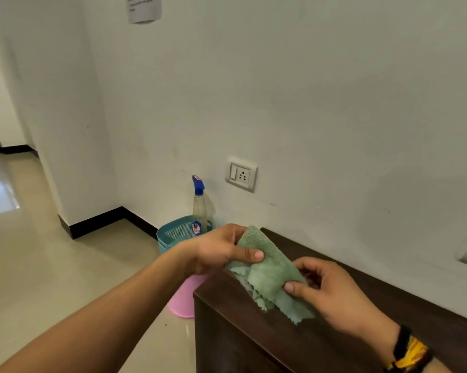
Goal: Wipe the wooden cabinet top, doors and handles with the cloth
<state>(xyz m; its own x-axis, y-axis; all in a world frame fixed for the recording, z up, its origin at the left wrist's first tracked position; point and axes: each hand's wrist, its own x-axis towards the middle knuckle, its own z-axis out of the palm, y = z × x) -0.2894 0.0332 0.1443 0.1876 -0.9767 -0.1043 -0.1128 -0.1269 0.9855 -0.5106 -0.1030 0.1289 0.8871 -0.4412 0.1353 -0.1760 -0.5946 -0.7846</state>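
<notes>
Green fuzzy microfibre cloth (267, 273) was pinched in both hands: left hand (221, 249) at its 10 o'clock corner, right hand (332, 294) at 4, probably folding a pad above the dark wooden cabinet top (254, 335).

We see a green cloth (270, 275) of fuzzy, napped fabric with ragged edges, lying over the cabinet top (361, 319), which is dark brown wood with a faint sheen and visible grain. Left of the cabinet, we find a teal basket (173, 234) of perforated plastic, a clear plastic spray bottle (199, 211) with a glossy blue trigger, and a smooth pink plastic bin (184, 297). The floor (38, 265) is polished, reflective tile; the wall (307, 103) behind the cabinet is matt paint.
</notes>
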